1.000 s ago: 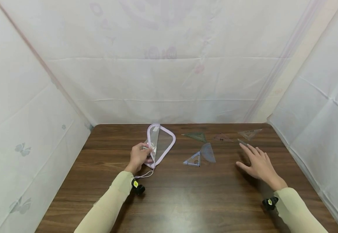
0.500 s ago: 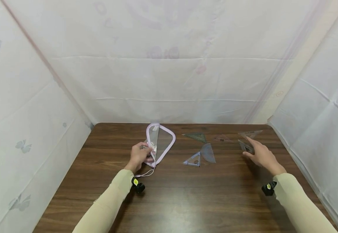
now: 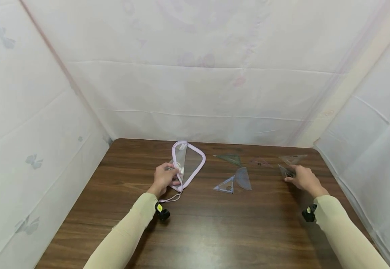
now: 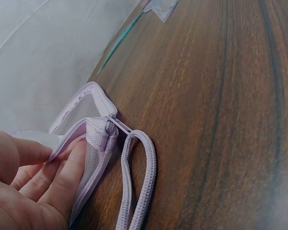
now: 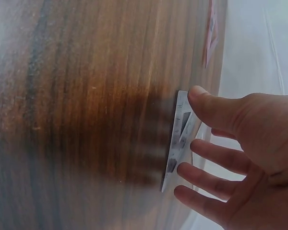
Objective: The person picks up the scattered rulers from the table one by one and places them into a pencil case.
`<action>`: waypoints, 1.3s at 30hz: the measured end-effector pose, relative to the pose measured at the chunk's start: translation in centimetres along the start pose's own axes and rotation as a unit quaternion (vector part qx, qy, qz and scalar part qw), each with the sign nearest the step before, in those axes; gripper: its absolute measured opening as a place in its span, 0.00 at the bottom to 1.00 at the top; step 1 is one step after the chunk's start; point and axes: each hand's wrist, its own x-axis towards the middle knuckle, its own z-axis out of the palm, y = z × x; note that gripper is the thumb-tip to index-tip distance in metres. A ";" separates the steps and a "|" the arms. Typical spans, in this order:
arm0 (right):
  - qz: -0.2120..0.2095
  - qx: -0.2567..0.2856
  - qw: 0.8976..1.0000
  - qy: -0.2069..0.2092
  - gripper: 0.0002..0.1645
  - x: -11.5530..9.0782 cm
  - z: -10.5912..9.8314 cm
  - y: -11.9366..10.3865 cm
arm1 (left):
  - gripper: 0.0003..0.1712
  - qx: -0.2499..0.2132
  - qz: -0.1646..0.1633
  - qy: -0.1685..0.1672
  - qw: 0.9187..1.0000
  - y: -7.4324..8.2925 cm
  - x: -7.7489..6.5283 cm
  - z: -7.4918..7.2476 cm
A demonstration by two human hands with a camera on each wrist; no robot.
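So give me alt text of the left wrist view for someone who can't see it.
A person's left grip pinches the lilac edging of a zip pouch, a wood-grain table beneath. A braided loop joins its zipper pull; a thin green piece lies farther back.

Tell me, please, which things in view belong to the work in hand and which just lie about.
In hand:
zip pouch, in the left hand
near clear triangle, at the right hand

Apparently lying about:
green triangle
pink triangle
blue triangle
blue protractor
far clear triangle
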 end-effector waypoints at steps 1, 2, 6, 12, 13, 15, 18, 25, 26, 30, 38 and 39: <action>0.000 0.000 1.000 0.000 0.41 0.0 0.1 0.1 | 0.10 0.000 0.001 0.000 1.000 -0.1 0.0 0.0; -0.001 0.001 1.000 0.000 0.41 0.1 0.1 0.1 | 0.11 0.000 0.003 0.000 1.000 -0.1 0.1 0.0; -0.001 0.001 1.000 0.003 0.40 0.1 0.3 0.3 | 0.18 0.002 0.006 -0.004 1.000 -0.2 0.2 0.1; -0.010 0.009 1.000 0.009 0.38 0.0 0.5 0.5 | 0.24 0.002 0.002 -0.006 1.000 -0.2 0.1 0.1; -0.010 0.009 1.000 0.010 0.39 0.1 0.5 0.5 | 0.23 0.002 0.003 -0.007 1.000 -0.1 0.0 0.1; -0.010 0.010 1.000 0.012 0.39 0.2 0.6 0.5 | 0.21 -0.001 0.008 -0.009 1.000 -0.2 0.0 0.0; -0.015 0.007 1.000 0.016 0.39 0.3 0.6 0.7 | 0.17 -0.005 0.016 -0.008 1.000 -0.2 -0.1 0.0; -0.026 0.004 0.999 0.024 0.37 0.6 0.6 1.3 | 0.13 -0.010 0.030 -0.004 0.999 -0.3 -0.1 0.1; -0.026 0.003 0.999 0.025 0.37 0.7 0.6 1.4 | 0.13 -0.012 0.031 -0.005 0.999 -0.3 -0.1 0.1; -0.025 0.001 0.999 0.022 0.36 0.8 0.5 1.6 | 0.13 -0.015 0.033 -0.007 0.999 -0.3 0.0 0.1; -0.004 0.005 1.000 0.009 0.37 1.2 0.5 1.6 | 0.12 -0.003 0.032 -0.008 0.999 -0.1 -0.5 0.1; -0.002 0.004 1.000 0.009 0.37 1.3 0.5 1.7 | 0.12 -0.003 0.032 -0.009 0.999 0.0 -0.5 0.1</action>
